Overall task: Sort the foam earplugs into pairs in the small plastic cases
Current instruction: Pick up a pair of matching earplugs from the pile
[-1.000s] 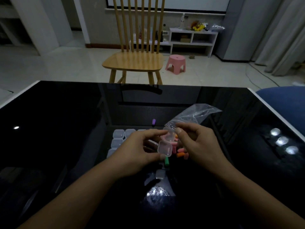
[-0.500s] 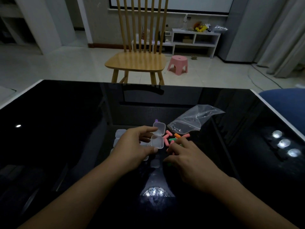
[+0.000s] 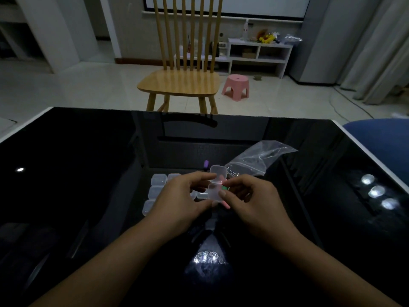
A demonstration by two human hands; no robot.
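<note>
A small clear plastic case point(image 3: 215, 189) stands open between my hands, its lid point(image 3: 218, 172) tipped up. My left hand point(image 3: 179, 198) grips the case from the left with curled fingers and thumb. My right hand point(image 3: 254, 200) has its thumb on the case's front edge, and a pink earplug point(image 3: 226, 205) pokes out under it; whether its fingers pinch that plug is hidden. A green earplug point(image 3: 224, 187) shows beside the case. Several closed clear cases point(image 3: 158, 180) lie on the black table to the left. One purple earplug point(image 3: 206, 163) lies farther back.
A clear zip bag point(image 3: 256, 159) lies behind my right hand on the glossy black table point(image 3: 88, 162). A wooden chair point(image 3: 183, 83) stands beyond the far edge, a blue seat point(image 3: 380, 138) at the right. Lamp reflections glare on the glass at right and near me.
My right hand left the loose earplugs on the table and came up to the open case. My left hand kept hold of the case and lifted it slightly toward the right hand.
</note>
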